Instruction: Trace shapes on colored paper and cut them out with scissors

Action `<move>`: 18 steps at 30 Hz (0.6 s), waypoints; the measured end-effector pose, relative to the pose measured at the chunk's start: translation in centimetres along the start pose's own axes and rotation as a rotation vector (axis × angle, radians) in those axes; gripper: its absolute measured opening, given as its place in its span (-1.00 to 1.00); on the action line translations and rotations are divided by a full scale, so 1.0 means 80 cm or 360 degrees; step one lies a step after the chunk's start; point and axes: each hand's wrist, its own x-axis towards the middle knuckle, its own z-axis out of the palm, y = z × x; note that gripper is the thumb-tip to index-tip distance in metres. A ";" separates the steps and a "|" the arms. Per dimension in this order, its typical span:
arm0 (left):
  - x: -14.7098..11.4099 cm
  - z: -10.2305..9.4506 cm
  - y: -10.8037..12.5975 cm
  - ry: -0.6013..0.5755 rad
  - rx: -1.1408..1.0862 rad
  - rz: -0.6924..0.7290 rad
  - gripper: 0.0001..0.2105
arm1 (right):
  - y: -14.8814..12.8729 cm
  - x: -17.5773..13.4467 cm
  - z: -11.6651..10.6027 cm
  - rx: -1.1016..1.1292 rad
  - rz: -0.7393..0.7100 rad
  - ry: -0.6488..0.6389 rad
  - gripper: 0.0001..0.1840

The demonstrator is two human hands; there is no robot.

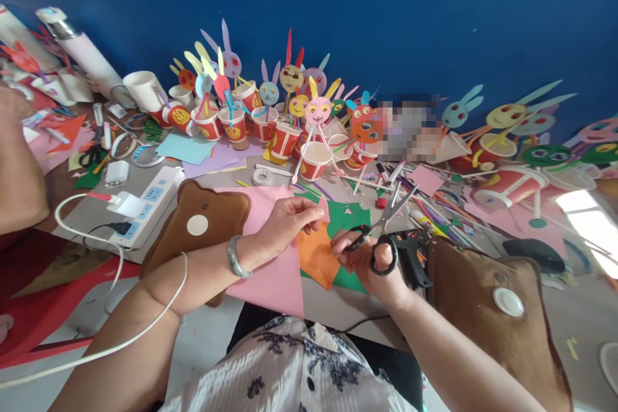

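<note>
My left hand (294,219), with a bangle at the wrist, pinches a small piece of pink paper (325,208) over the table. In my right hand (371,264) is a pair of black-handled scissors (385,222), fingers through the loops, blades apart and pointing away from me. The blades are apart from the pink piece. Beneath my hands lie a green paper sheet (357,214), an orange paper piece (316,254) and a large pink sheet (275,277), overlapping one another.
Paper cups with rabbit-faced figures (316,158) line the blue wall. A power strip (149,206) with a white cable and a brown cushion (193,225) lie left; another brown cushion (463,309) lies right. A black glue gun (412,261) rests beside my right hand. Another person's arm (22,161) shows far left.
</note>
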 end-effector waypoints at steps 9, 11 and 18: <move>-0.006 0.009 0.005 -0.0263 0.0067 -0.0017 -0.74 | 0.008 0.003 -0.003 -0.0385 0.0110 0.0357 -0.67; -0.007 0.011 0.004 -0.0285 0.0082 -0.0036 -0.72 | 0.003 0.004 0.001 -0.0481 0.0055 0.0323 -0.67; -0.006 0.009 -0.008 -0.0361 0.0063 -0.0043 -0.73 | 0.000 0.005 0.005 -0.0566 -0.0111 0.0343 -0.68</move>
